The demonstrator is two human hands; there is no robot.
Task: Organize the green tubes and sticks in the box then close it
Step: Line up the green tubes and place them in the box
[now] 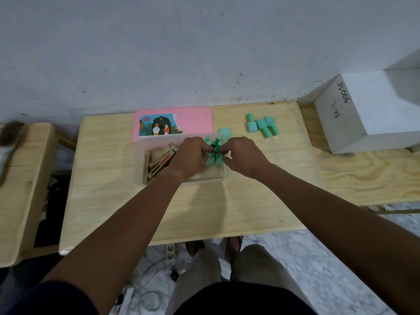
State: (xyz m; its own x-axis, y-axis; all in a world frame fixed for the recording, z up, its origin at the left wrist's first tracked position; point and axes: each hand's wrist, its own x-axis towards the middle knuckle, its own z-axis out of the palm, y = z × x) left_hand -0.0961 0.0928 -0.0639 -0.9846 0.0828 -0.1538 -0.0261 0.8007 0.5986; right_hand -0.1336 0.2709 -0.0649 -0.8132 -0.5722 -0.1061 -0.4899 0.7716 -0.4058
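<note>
A clear plastic box [139,164] sits in the middle of the wooden table. Brown sticks [159,163] lie in its left half. Several green tubes [214,148] stand upright in its right half. My left hand [189,156] and my right hand [246,155] are both inside the box, pressed against the cluster of tubes from either side, fingers curled on them. The pink lid [195,122] with a picture lies flat behind the box. Three more green tubes [261,125] lie on the table at the back right, and one [226,131] leans by the box's far right corner.
A white carton [368,110] marked JS006 stands at the right, against the wall. A second wooden table [20,192] adjoins on the left with a blurred brush on it. Cables and a power strip lie on the floor below.
</note>
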